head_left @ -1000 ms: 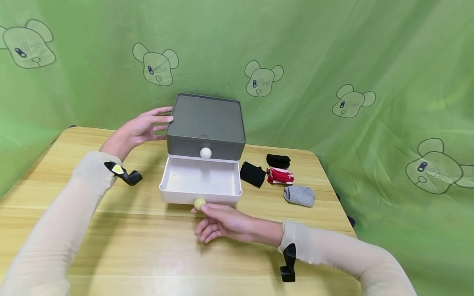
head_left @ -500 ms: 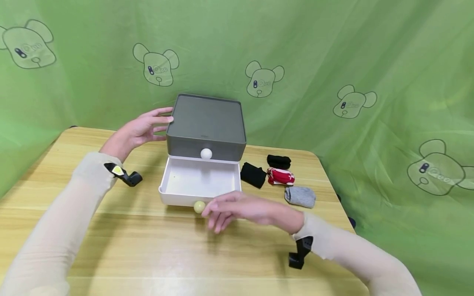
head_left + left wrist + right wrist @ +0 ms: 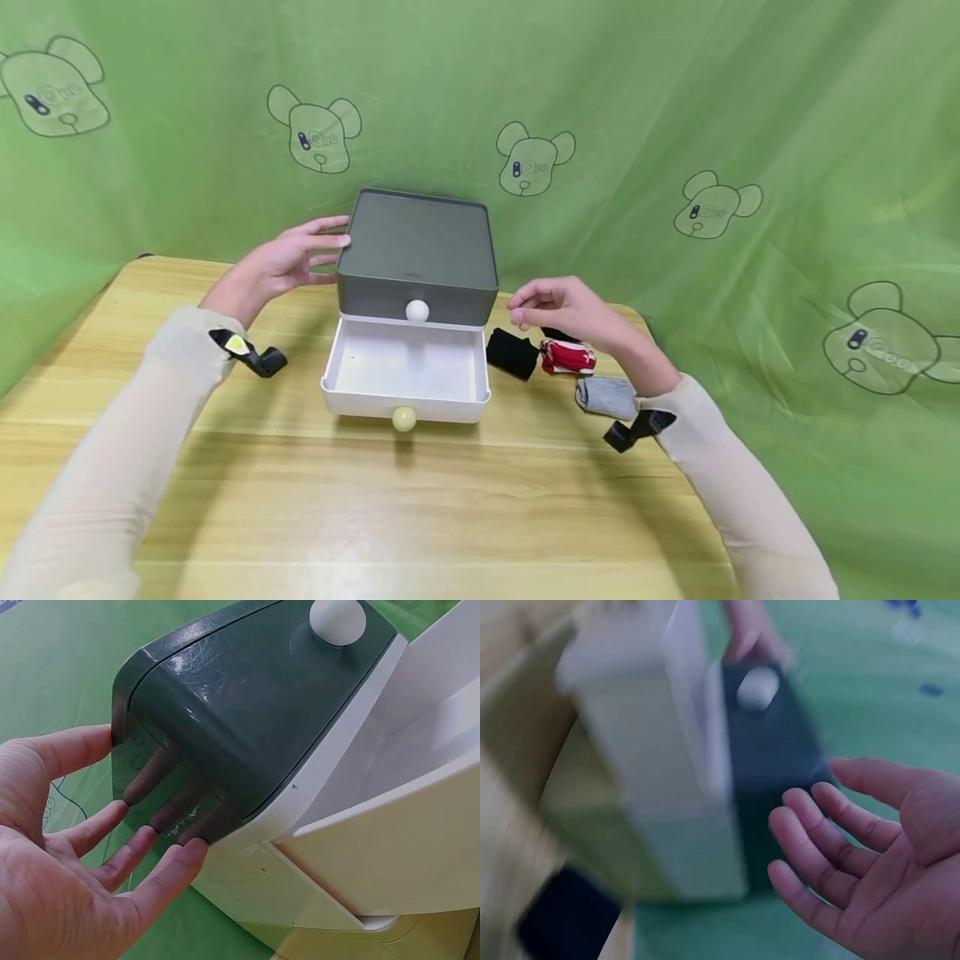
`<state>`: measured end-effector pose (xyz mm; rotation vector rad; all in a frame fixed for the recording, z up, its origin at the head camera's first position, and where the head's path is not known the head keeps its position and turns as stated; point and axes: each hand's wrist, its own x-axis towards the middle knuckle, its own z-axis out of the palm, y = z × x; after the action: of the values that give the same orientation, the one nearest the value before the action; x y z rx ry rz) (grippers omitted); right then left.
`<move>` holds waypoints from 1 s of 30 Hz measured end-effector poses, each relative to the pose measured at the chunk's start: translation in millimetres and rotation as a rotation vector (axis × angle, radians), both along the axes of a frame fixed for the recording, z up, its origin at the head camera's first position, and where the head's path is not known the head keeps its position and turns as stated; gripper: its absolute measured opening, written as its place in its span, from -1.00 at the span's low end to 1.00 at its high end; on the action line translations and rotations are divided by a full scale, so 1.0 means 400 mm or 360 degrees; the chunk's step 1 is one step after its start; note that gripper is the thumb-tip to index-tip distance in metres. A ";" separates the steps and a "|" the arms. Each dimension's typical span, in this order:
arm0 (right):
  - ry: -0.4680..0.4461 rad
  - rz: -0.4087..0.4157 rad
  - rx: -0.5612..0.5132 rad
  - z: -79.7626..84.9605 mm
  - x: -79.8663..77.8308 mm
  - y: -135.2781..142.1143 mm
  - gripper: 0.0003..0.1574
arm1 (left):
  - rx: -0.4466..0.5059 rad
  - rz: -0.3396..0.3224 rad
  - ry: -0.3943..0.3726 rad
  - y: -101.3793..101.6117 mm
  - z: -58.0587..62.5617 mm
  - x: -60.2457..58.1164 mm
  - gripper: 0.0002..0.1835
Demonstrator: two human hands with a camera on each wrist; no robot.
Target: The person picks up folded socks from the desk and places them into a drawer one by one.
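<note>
Wide strip of light wood-grain surface (image 3: 337,517) runs nearest, up to pulled-out white plastic drawer (image 3: 442,410). Folded grey cloth (image 3: 607,397) lies nr surface's R edge; folded black cloth (image 3: 513,354) just R of drawer. R hand (image 3: 570,310): grip loosely spread, slight gap to dark-grey box (image 3: 420,242). L hand (image 3: 288,257): grip spread, touching box's L side.

The two-drawer storage box (image 3: 423,237) stands upright, its dark grey upper drawer (image 3: 375,296) closed, its white lower drawer (image 3: 446,409) pulled well out. Just right lies a folded black cloth (image 3: 512,354), possibly a sock.
</note>
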<state>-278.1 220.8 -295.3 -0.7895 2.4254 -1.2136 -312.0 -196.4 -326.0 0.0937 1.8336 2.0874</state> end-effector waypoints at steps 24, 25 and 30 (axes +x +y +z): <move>0.0114 0.0064 0.0974 -0.276 -0.210 0.044 -0.20 | -0.0013 0.0002 -0.0005 0.001 0.000 0.003 -0.20; 0.0117 0.0066 0.0983 -0.276 -0.210 0.043 -0.20 | -0.0012 -0.0002 -0.0003 0.001 0.001 0.004 -0.20; 0.0119 0.0083 0.0989 -0.273 -0.214 0.038 -0.32 | -0.0014 -0.0008 0.0000 0.002 0.007 0.005 -0.19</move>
<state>-363.7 235.9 -404.5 -0.6984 2.5935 -0.3608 -309.9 -195.5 -323.1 0.0964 1.8408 2.0755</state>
